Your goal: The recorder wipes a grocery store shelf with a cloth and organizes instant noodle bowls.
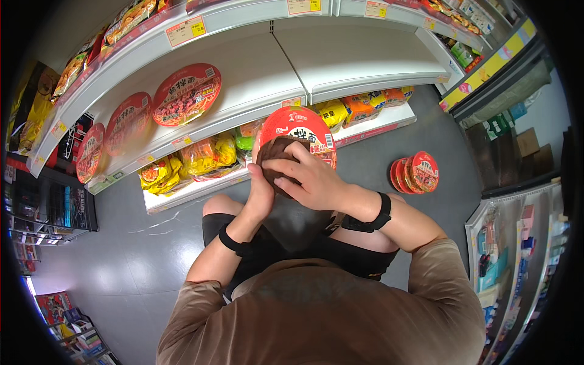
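Note:
Right before me is a round red-lidded instant noodle tub [292, 119], upright enough that its printed lid faces up. My right hand [315, 178] presses a dark brown cloth [278, 159] against the lid, fingers spread over the cloth. My left hand [263, 187] is at the tub's left side, thumb by the cloth; its other fingers are mostly hidden, and it seems to hold the tub's edge. A dark, shiny thing [292, 223] lies below the hands, over my lap. Three similar tubs stand on the middle shelf [246, 86] at the left, the nearest being a noodle tub [187, 95].
Several red noodle tubs [424, 172] are grouped on the grey floor [137, 255] at the right. Yellow and orange noodle packs [207, 155] fill parts of the bottom shelf. The upper shelf edge [228, 27] curves overhead. Another shelf rack [515, 255] stands at the far right.

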Available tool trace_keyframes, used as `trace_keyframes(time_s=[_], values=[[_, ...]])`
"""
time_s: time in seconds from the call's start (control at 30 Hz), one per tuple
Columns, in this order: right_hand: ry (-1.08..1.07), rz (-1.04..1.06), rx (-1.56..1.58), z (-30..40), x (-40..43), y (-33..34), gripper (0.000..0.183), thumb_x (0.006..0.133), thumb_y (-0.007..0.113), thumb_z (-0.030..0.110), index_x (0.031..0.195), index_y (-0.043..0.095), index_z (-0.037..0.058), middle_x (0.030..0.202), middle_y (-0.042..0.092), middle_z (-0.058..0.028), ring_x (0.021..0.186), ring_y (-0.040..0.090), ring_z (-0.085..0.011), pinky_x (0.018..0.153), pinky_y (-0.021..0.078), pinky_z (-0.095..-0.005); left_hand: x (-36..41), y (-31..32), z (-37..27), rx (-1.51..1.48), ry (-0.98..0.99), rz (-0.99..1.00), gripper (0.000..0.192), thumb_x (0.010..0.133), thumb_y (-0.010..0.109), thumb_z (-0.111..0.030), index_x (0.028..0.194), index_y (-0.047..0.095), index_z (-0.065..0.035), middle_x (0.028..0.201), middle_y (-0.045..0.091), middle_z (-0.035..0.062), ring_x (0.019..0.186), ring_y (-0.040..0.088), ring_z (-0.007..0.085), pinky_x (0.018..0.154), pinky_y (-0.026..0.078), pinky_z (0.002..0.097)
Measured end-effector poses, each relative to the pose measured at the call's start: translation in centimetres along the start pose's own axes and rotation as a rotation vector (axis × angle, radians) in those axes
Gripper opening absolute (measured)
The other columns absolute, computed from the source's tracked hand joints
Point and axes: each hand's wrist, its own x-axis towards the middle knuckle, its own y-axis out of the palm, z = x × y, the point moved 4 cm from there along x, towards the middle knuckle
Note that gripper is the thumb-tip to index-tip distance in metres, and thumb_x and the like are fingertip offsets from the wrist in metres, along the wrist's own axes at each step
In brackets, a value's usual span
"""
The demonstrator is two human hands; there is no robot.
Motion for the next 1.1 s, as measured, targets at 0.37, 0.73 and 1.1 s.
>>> trace_keyframes(time_s=[0.37, 0.73, 1.1], values=[[0.379, -0.434, -0.275, -6.5, 0.2, -1.4, 0.035, 0.096, 0.055, 0.027, 0.126, 0.054, 0.0091, 0.108, 0.053, -0.0225, 0.094, 0.059, -0.0443, 0.078, 0.0515, -0.0481, -1.8, 0.4, 0.2, 0.014, 0.043, -0.278, 0.055, 0.097, 0.053, -0.007, 0.145, 0.026, -0.003, 0.135, 0.048, 0.0119, 0.123, 0.048, 0.019, 0.106, 0.038, 0.0347], [0.238, -0.404, -0.246, -4.2, 0.6, -0.8, 0.034, 0.091, 0.061, 0.03, 0.118, 0.056, 0.0093, 0.102, 0.055, -0.0189, 0.089, 0.061, -0.037, 0.074, 0.0518, -0.0446, -2.0, 0.2, -0.4, 0.103, 0.072, -0.203, 0.049, 0.105, 0.041, -0.031, 0.146, 0.029, -0.0071, 0.145, 0.04, 0.0096, 0.132, 0.04, 0.0206, 0.111, 0.03, 0.0372], [-0.067, -0.174, -0.064, -0.2, -2.7, 1.8, 0.037, 0.087, 0.066, 0.022, 0.121, 0.058, 0.0102, 0.105, 0.053, -0.0139, 0.093, 0.059, -0.0346, 0.076, 0.0516, -0.0406, 0.6, -2.2, -0.5, -0.23, -0.119, -0.269, 0.056, 0.105, 0.029, -0.048, 0.142, 0.038, -0.007, 0.138, 0.051, 0.0137, 0.121, 0.055, 0.0274, 0.103, 0.044, 0.0408]])
